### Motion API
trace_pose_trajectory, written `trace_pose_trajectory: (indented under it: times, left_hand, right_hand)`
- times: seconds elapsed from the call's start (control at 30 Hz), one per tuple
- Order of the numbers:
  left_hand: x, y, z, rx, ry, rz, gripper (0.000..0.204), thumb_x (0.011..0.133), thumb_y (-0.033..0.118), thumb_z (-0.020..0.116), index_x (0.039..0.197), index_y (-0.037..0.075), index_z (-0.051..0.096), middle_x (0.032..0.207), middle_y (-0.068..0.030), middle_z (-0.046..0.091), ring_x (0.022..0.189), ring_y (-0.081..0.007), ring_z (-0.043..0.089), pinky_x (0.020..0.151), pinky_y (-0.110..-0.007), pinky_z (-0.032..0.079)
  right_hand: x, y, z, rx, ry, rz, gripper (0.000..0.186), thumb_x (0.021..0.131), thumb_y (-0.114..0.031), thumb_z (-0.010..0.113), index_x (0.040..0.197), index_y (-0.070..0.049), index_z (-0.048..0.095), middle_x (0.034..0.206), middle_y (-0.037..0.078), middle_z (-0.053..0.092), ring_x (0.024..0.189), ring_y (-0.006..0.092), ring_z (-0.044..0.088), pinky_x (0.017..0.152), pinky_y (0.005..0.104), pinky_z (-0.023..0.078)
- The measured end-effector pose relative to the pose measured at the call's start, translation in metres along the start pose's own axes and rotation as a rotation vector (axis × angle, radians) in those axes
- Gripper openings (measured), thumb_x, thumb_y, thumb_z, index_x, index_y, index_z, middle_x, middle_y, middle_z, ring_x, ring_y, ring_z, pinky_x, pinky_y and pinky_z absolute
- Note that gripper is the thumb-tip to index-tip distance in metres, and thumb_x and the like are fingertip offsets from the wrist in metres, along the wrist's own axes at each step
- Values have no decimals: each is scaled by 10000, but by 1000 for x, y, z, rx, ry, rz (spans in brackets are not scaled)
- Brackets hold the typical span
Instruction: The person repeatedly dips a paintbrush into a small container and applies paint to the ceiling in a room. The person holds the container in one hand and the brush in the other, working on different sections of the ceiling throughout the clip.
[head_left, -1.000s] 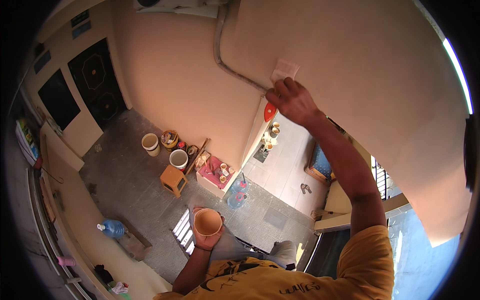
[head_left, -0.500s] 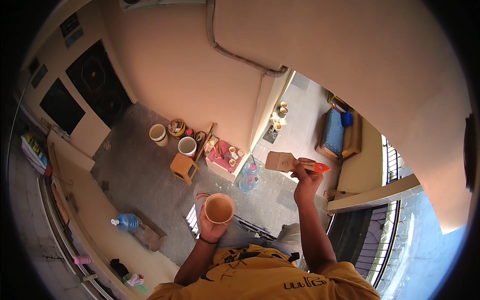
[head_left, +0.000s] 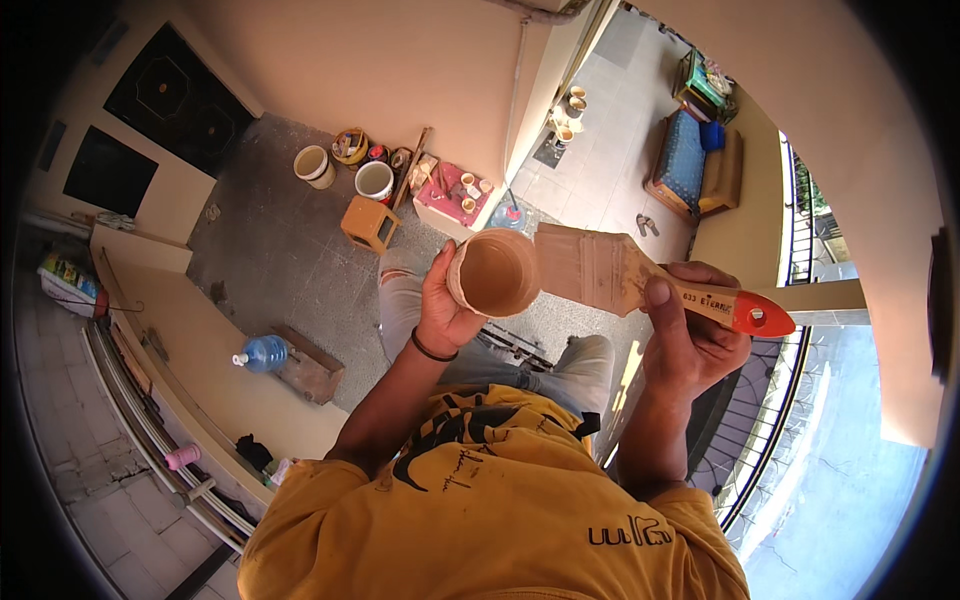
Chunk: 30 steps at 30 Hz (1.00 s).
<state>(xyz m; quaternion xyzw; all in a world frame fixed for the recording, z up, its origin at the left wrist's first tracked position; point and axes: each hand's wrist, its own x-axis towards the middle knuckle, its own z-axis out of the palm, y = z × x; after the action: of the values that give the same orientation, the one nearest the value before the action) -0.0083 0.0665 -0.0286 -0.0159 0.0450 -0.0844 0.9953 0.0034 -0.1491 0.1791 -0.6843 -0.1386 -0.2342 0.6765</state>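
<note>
In my left hand [head_left: 447,310] is a round paint cup [head_left: 497,272] with brownish paint inside and smears on its rim. The fingers wrap around its left side, and a dark band circles that wrist. My right hand [head_left: 697,335] grips a wide paintbrush [head_left: 640,272] by its wooden handle, which ends in a red tip with a hole. Paint coats the bristles, which point left. Their end is right beside the cup's right rim; whether the two touch I cannot tell.
Below stand an orange stool [head_left: 370,222], paint buckets [head_left: 374,182] and a red-topped box [head_left: 452,196] holding small cups. A water jug [head_left: 262,354] lies at the left by a ledge. A blue-cushioned sofa [head_left: 680,160] is at the far right. Beige wall [head_left: 390,70] rises ahead.
Both hands have come up closer to me. The brush has come near the cup, which has moved up and to the right. My view has tilted downward.
</note>
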Motion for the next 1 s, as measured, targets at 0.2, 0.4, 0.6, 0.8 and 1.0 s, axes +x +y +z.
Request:
trace_pose_trajectory:
  times: [0.2, 0.4, 0.6, 0.8, 1.0]
  left_hand:
    - [-1, -11, 12, 109, 5, 17, 441, 1067, 393, 511, 1311, 38, 601, 1346, -165, 653, 1270, -311, 613, 1118, -497, 464]
    - [-3, -19, 22, 179, -22, 44, 418, 1065, 375, 527, 1317, 41, 548, 1346, -191, 636, 1283, -322, 604, 1118, -483, 471]
    - [-4, -19, 18, 178, -57, 54, 440, 1072, 375, 507, 1336, 26, 548, 1319, -184, 648, 1247, -312, 625, 1096, -468, 501]
    - [-2, -17, 10, 181, -47, 61, 428, 1076, 338, 507, 1350, 10, 541, 1315, -189, 652, 1241, -310, 632, 1090, -463, 506]
    - [0, -20, 10, 205, 3, 63, 421, 1069, 352, 521, 1329, 22, 559, 1312, -186, 654, 1233, -309, 635, 1090, -459, 500]
  right_hand:
    - [-8, -8, 8, -110, -206, -150, 209, 822, 79, 806, 988, 57, 681, 926, 138, 730, 807, 178, 703, 723, 294, 559]
    - [-13, 17, 23, -193, -393, -124, 188, 837, -1, 806, 988, 5, 694, 894, 111, 741, 740, 179, 733, 648, 286, 571]
    - [-18, 36, 32, -345, -495, -160, 189, 836, -63, 799, 991, -20, 700, 826, 122, 724, 649, 262, 718, 568, 339, 552]
    - [-20, 42, 37, -433, -546, -114, 174, 853, -103, 786, 985, -36, 696, 825, 125, 727, 660, 304, 722, 565, 358, 554]
    - [-20, 50, 34, -355, -498, -100, 174, 851, -84, 801, 986, -28, 707, 832, 118, 741, 650, 241, 723, 571, 326, 555]
